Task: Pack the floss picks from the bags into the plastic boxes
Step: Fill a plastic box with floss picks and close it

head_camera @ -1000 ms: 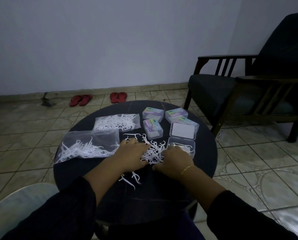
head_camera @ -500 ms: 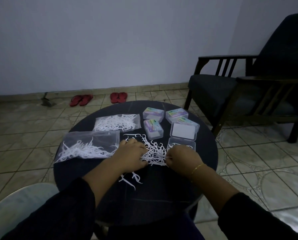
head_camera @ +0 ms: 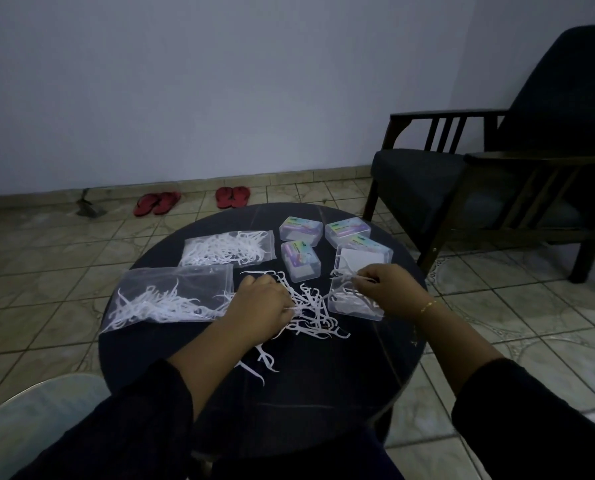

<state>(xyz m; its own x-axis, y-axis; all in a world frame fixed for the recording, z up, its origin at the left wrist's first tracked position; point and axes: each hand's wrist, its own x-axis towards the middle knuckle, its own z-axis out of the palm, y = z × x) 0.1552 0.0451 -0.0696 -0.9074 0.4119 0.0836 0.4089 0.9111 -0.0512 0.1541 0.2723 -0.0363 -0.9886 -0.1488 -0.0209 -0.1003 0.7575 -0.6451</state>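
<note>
Right hand (head_camera: 389,291) now pinches a few white plastic floss picks (head_camera: 346,276) over the open clear plastic box (head_camera: 353,303), having moved there from the loose white pile of picks (head_camera: 311,310) at table centre. Left hand (head_camera: 259,306) stays curled on that pile, fingers gripping picks. Two clear zip bags (head_camera: 171,296) of picks lie left on the round dark table (head_camera: 323,393), three closed boxes (head_camera: 301,230) behind, unmoved.

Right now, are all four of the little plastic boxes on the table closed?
No: three boxes are shut, but the open box by the right hand has its lid up and floss picks inside.
</note>
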